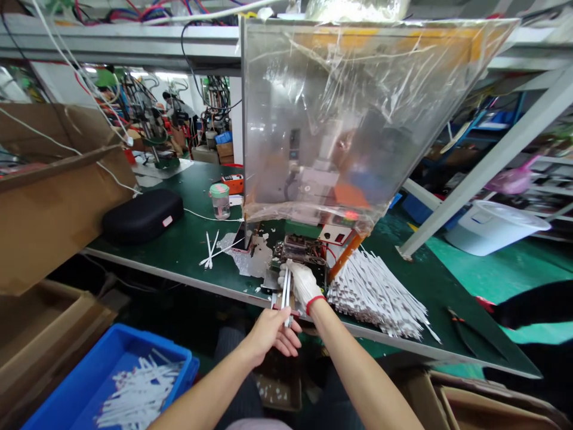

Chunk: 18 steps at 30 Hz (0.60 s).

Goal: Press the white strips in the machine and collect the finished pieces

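Observation:
Two or so thin white strips (285, 294) run lengthwise between my hands, in front of a small metal machine (299, 248) at the table edge. My left hand (273, 335), bare, pinches their near ends between thumb and fingers, the other fingers loosely curled. In a white glove with a red cuff, my right hand (304, 283) closes around their far ends, close to the machine. Its fingertips are partly hidden. To the right of the glove lies a large pile of similar white strips (380, 295).
A clear plastic-wrapped shield (322, 119) stands over the machine. Left on the green table (179, 263) are a black case (143, 215), a jar (219, 202) and a few loose strips. Pliers (463, 331) lie at right. Below left, a blue bin (85, 364) holds strips; cardboard boxes (487, 397) flank me.

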Each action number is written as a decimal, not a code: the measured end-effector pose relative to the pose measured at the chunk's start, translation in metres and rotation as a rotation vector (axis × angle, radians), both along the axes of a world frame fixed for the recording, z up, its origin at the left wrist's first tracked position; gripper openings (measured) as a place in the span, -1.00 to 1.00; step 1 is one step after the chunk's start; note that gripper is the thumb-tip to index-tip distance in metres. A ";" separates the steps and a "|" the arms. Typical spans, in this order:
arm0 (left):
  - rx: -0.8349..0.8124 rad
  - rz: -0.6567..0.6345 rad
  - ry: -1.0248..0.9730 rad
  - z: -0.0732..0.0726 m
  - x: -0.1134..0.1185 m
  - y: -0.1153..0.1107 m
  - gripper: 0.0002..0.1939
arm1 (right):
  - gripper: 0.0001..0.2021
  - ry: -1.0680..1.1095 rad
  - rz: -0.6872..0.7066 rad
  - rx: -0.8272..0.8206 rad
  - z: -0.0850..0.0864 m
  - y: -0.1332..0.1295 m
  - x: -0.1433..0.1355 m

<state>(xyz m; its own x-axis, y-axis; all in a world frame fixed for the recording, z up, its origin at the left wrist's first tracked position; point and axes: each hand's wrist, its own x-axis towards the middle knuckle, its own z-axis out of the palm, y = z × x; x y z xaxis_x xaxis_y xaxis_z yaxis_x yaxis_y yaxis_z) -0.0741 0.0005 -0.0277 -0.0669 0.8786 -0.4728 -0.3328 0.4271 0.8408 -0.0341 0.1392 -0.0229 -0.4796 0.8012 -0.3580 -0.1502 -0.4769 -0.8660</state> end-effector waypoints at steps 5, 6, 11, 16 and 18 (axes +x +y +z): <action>0.004 0.014 0.003 0.004 0.001 0.000 -0.20 | -0.80 0.029 -0.010 -0.017 0.002 0.000 -0.002; 0.010 0.019 0.004 0.005 0.002 -0.001 -0.21 | -0.80 0.039 -0.013 -0.021 0.002 0.000 -0.002; 0.047 -0.045 0.005 -0.008 0.009 -0.018 -0.25 | -0.76 0.135 0.006 -0.079 0.007 -0.012 0.008; 0.074 -0.205 0.342 -0.036 0.006 -0.036 -0.25 | -0.65 0.420 -0.024 -0.111 0.007 -0.024 0.032; 0.120 -0.182 0.493 -0.032 0.001 -0.042 -0.31 | -0.65 0.492 -0.153 -0.046 0.011 -0.027 0.039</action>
<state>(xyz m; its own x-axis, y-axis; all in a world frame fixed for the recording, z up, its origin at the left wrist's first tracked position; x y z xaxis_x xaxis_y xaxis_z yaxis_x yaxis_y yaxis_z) -0.0733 -0.0413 -0.0597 -0.0974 0.9426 -0.3193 0.1841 0.3324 0.9250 0.0052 0.1122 -0.0124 -0.4790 0.8639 -0.1557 -0.6055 -0.4537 -0.6538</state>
